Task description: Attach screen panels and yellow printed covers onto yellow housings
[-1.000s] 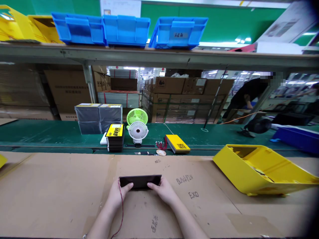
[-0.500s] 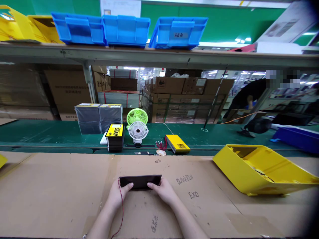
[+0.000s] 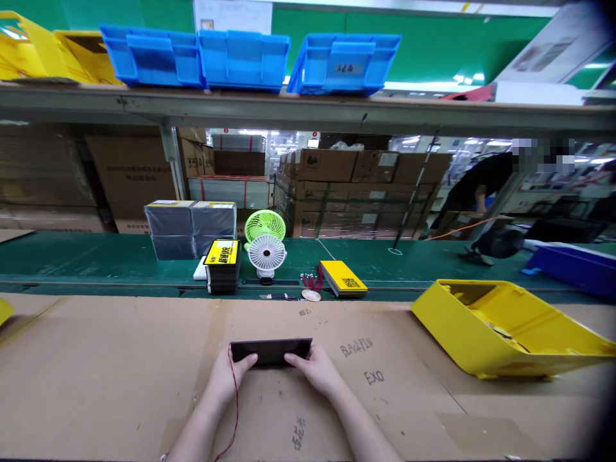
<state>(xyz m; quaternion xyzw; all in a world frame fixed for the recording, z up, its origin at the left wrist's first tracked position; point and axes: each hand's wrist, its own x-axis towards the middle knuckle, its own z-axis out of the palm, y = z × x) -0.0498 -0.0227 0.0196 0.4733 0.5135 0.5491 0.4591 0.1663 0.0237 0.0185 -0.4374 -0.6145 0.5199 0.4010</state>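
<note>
A flat black rectangular panel [image 3: 270, 354] is held level between my two hands, just above the cardboard-covered bench [image 3: 144, 378]. My left hand [image 3: 231, 372] grips its left end, thumb on the near face. At the opposite end my right hand [image 3: 317, 369] holds it the same way; the fingers behind are hidden. A thin red-and-black wire [image 3: 237, 404] hangs from the panel's left corner past my left wrist to the lower edge of view.
Beyond the cardboard stand a white fan [image 3: 267, 252], a green fan [image 3: 264, 224], a stack of yellow-topped packs [image 3: 224, 269] and a yellow booklet stack [image 3: 343, 277]. A yellow bin [image 3: 457, 327] lies at right. Blue bins [image 3: 244, 61] line the shelf overhead. A person [image 3: 474, 183] bends far right.
My hands and the black panel stay in the same place. Only the person in the background shifts slightly.
</note>
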